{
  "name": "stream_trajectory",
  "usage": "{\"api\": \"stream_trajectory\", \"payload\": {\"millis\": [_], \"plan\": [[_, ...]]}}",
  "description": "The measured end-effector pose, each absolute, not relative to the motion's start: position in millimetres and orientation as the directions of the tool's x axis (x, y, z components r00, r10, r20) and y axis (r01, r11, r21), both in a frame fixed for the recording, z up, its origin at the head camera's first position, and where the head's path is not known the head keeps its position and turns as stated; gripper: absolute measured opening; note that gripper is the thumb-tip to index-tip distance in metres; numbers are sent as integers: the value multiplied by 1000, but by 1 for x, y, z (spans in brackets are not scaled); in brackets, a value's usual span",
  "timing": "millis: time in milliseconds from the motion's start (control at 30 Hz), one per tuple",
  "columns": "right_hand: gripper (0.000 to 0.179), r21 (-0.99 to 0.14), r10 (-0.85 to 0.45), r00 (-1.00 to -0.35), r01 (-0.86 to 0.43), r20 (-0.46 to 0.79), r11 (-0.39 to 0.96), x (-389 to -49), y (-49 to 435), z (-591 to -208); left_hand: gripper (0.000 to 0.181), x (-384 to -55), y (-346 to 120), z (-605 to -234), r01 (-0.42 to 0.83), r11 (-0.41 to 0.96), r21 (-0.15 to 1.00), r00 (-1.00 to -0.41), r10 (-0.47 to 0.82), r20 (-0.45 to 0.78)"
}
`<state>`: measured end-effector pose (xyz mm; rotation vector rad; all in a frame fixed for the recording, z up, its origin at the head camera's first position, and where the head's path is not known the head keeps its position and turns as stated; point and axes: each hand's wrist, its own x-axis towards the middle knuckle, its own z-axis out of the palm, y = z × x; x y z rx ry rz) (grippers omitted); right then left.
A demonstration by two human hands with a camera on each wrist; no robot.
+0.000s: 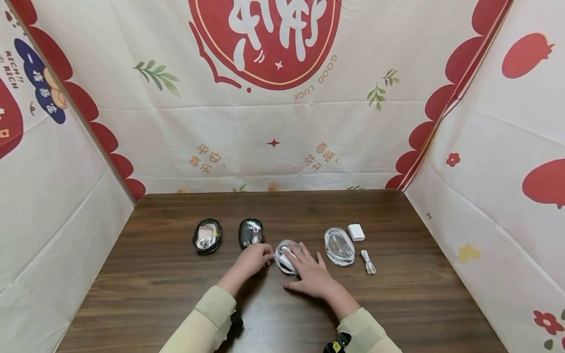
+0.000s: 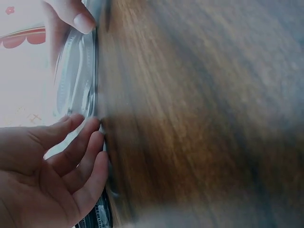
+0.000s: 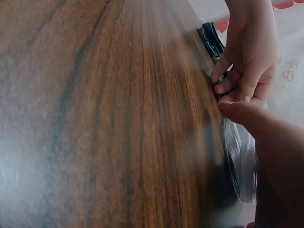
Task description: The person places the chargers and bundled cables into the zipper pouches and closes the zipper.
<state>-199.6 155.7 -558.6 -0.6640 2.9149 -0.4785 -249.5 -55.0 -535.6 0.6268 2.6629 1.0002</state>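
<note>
A round clear zip pouch (image 1: 280,264) with something white inside lies mid-table. My left hand (image 1: 252,260) is at its left end, thumb and index fingertip pinching the pouch's edge; whether they hold a zipper pull is too small to tell. My right hand (image 1: 312,274) rests over the pouch from the right with its fingers spread. In the left wrist view, the pouch (image 2: 78,76) stretches between the left hand (image 2: 61,171) and the right hand (image 2: 71,14). From the right wrist, the pouch (image 3: 241,161) shows its zipper along the side, partly covered by the right hand (image 3: 251,121).
Left of the hands lie a black-rimmed case (image 1: 207,237) with a light item inside and another black case (image 1: 251,232). To the right are a second clear pouch (image 1: 339,247), a white charger plug (image 1: 356,232) and a bundled white cable (image 1: 368,262). Printed cloth (image 1: 273,122) surrounds the wooden table (image 1: 145,294).
</note>
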Motion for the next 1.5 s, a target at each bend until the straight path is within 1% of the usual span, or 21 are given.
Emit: {"api": "stream_trajectory", "payload": {"millis": [300, 467, 667, 767, 900, 1000, 1167, 1300, 1500], "plan": [[88, -342, -439, -898, -405, -26, 848, -199, 157, -556, 15, -245, -51, -536, 354, 626, 695, -824, 561, -85], [89, -344, -441, -898, -408, -17, 845, -200, 157, -560, 16, -242, -48, -537, 387, 633, 670, -819, 570, -66], [89, -348, -437, -899, -403, -21, 847, -199, 158, -559, 17, -239, -45, -539, 440, 618, 652, -799, 600, -30], [88, -357, -435, -900, -401, -15, 844, -197, 157, -557, 16, -236, -44, -538, 434, 603, 670, -796, 604, -28], [88, -340, -429, -903, -399, -16, 852, -196, 159, -558, 15, -233, -43, -537, 406, 582, 704, -796, 604, -41], [88, -330, -428, -904, -401, -10, 855, -195, 160, -559, 16, -231, -42, -537, 391, 601, 698, -810, 585, -50], [86, -322, -420, -908, -398, 0, 859, -190, 159, -555, 18, -230, -41, -539, 383, 681, 624, -853, 520, -43], [81, -285, -404, -915, -389, 5, 876, -186, 160, -552, 16, -231, -39, -540, 355, 731, 584, -888, 459, -35], [74, -259, -426, -901, -433, 87, 863, -189, 163, -548, 15, -239, -38, -540, 274, 790, 548, -935, 352, -40]]}}
